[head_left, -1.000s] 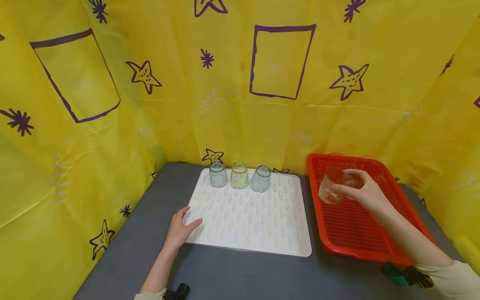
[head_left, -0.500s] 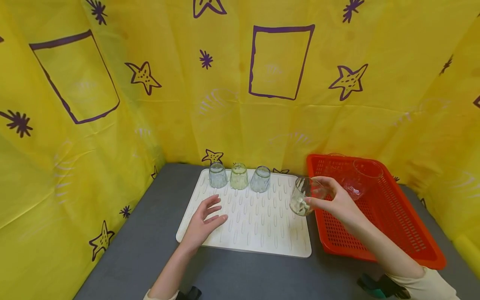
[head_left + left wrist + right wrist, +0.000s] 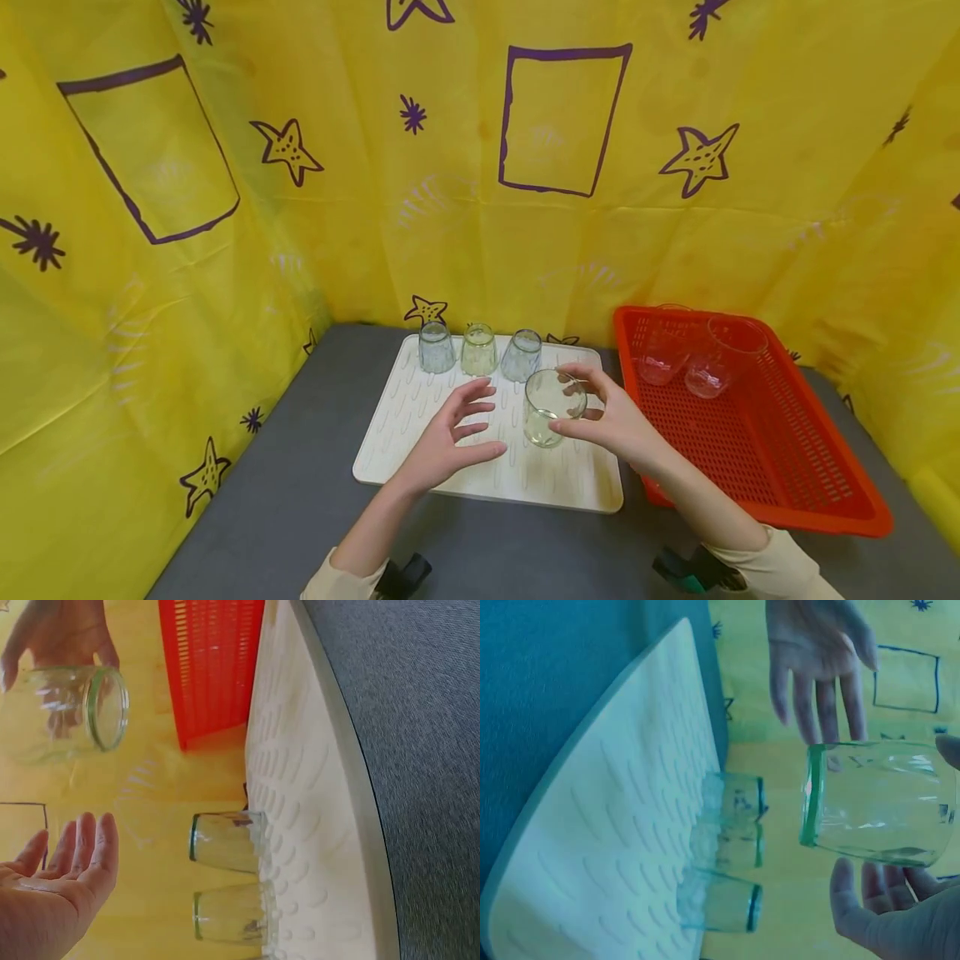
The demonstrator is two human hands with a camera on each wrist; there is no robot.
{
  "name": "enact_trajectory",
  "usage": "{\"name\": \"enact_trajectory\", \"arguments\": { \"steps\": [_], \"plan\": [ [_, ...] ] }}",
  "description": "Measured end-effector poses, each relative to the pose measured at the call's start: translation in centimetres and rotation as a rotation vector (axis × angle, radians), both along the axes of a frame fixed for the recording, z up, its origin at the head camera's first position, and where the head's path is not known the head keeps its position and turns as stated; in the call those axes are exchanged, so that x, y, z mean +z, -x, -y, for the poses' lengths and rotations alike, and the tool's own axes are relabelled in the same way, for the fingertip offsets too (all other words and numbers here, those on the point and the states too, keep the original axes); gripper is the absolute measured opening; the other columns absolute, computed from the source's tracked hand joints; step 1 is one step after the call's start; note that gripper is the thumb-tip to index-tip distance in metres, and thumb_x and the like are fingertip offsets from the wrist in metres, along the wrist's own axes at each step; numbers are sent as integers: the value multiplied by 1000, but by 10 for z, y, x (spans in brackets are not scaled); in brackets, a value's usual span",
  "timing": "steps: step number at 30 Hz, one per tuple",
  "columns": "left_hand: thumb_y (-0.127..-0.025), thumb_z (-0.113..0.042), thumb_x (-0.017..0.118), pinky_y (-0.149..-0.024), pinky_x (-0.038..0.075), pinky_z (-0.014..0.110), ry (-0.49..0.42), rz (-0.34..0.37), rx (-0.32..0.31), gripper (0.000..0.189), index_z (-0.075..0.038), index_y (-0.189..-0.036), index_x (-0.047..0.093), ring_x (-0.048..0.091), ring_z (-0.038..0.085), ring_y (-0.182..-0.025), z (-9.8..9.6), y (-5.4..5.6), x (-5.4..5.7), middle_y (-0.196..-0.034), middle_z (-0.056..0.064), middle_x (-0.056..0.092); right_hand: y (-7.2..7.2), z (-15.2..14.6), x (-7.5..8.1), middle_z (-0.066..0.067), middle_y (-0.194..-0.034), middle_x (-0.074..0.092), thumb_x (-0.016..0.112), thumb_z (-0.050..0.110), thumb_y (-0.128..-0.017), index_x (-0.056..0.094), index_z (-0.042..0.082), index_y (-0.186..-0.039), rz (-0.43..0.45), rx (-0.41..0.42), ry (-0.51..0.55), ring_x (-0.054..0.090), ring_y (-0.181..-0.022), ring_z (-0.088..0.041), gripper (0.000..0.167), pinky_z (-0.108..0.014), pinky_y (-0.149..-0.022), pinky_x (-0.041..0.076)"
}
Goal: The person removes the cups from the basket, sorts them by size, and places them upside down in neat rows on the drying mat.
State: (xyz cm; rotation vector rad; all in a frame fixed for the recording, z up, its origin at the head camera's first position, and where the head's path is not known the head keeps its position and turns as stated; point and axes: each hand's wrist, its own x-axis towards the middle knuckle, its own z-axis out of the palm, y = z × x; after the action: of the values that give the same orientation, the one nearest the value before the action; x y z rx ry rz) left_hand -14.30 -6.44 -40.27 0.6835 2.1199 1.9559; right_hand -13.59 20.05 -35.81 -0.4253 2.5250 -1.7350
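Note:
My right hand [image 3: 611, 417] holds a clear, green-tinted drinking glass [image 3: 542, 427] between thumb and fingers, above the white ridged drying mat [image 3: 465, 475]. The glass has its wide mouth up; its thick green base shows in the right wrist view. To its left, a short gap away, is my left hand [image 3: 450, 442], palm toward the glass [image 3: 75, 712], fingers loosely spread and holding nothing. Along the mat's back edge, three glasses stand upside down in a row: a bluish one [image 3: 436, 350], a yellow-green one [image 3: 478, 353] and another bluish one [image 3: 521, 358].
A red perforated plastic basket [image 3: 757, 500] stands right of the mat. Toward its back are clear glasses, one on the left [image 3: 660, 362] and one on the right [image 3: 708, 379]. Yellow cloth [image 3: 360, 250] with purple drawings hangs behind and beside the dark grey table [image 3: 277, 483].
My right hand has carried the glass left, out from over the basket to over the mat. My left hand has moved right, from the mat's left edge toward the glass.

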Motion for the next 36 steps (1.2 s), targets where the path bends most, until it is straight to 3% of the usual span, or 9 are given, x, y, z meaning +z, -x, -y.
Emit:
{"name": "enact_trajectory", "arguments": {
  "steps": [10, 16, 20, 27, 32, 36],
  "plan": [
    [-81, -15, 80, -103, 42, 43, 45, -3, -34, 77, -20, -146, 38, 46, 21, -127, -11, 1, -6, -143, 5, 46, 2, 23, -17, -8, -129, 52, 82, 23, -78, 49, 14, -136, -9, 98, 30, 48, -114, -32, 67, -47, -95, 45],
    [-80, -16, 81, -99, 43, 44, 75, -37, -25, 76, -20, -145, 41, 49, 22, -125, -13, 1, -9, -136, 3, 52, 1, 27, -23, -4, -130, 52, 82, 25, -78, 48, 18, -136, 10, 111, 20, 48, -114, -27, 67, -49, -98, 42],
    [-79, -16, 81, -98, 44, 46, 86, -49, -17, 75, -17, -144, 43, 50, 25, -124, -14, 1, -10, -132, 2, 55, 1, 29, -26, -6, -131, 52, 82, 24, -79, 48, 20, -136, 14, 119, 24, 48, -116, -31, 67, -52, -100, 40],
    [-78, -22, 83, -94, 47, 43, 93, -51, 29, 73, -17, -141, 46, 53, 22, -121, -14, 0, -14, -126, -2, 59, -1, 34, -31, -7, -135, 51, 81, 24, -79, 47, 20, -141, -12, 140, 39, 47, -123, -29, 71, -55, -102, 38],
    [-77, -16, 83, -94, 47, 42, 58, -41, 61, 72, -20, -140, 47, 53, 21, -122, -11, -1, -17, -130, 7, 57, -2, 30, -36, -9, -137, 48, 77, 22, -83, 42, 13, -144, -31, 185, 130, 43, -123, -30, 71, -55, -103, 38],
    [-79, -8, 81, -92, 49, 38, -41, -12, 92, 72, -15, -141, 45, 52, 27, -123, -9, -2, -19, -134, 14, 54, -2, 28, -47, -8, -135, 49, 76, 17, -83, 43, 13, -142, -21, 197, 164, 43, -121, -30, 68, -51, -101, 40]
  ]
}}
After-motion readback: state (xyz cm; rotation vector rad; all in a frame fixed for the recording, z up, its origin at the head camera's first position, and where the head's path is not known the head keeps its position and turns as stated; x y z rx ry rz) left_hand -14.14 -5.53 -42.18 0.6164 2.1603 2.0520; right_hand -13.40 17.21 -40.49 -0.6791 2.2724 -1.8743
